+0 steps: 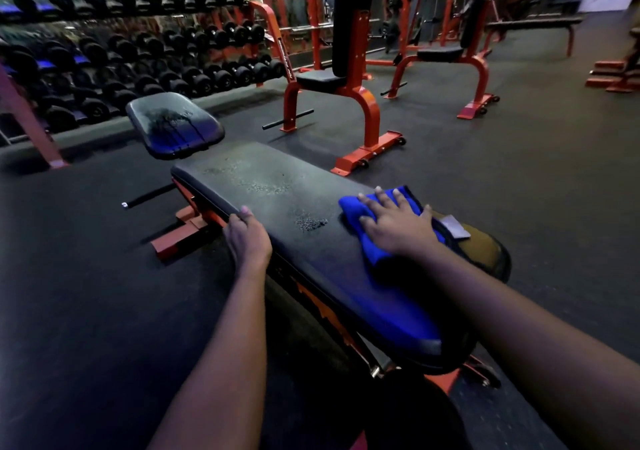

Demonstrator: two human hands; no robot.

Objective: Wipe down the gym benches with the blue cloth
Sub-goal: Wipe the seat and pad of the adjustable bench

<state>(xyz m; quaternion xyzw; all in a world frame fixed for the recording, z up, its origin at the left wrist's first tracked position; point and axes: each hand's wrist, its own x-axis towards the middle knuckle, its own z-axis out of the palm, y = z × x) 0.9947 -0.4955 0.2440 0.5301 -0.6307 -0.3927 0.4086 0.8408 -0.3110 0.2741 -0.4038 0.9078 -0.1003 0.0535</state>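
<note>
now, with left grip (247, 238) clenched on the table (249, 179) edge and right grip (394, 223) flat, released, pressing the blue cloth (353, 207) on its top, sweep firmly through the wet patch (310, 223) toward the far streaked seat (175, 124).

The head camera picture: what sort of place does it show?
A gym, most likely its free-weights area. Racks of dumbbells line the left side, orange-framed seated benches stand behind, and the right hand presses the blue cloth on a padded bench.
</note>
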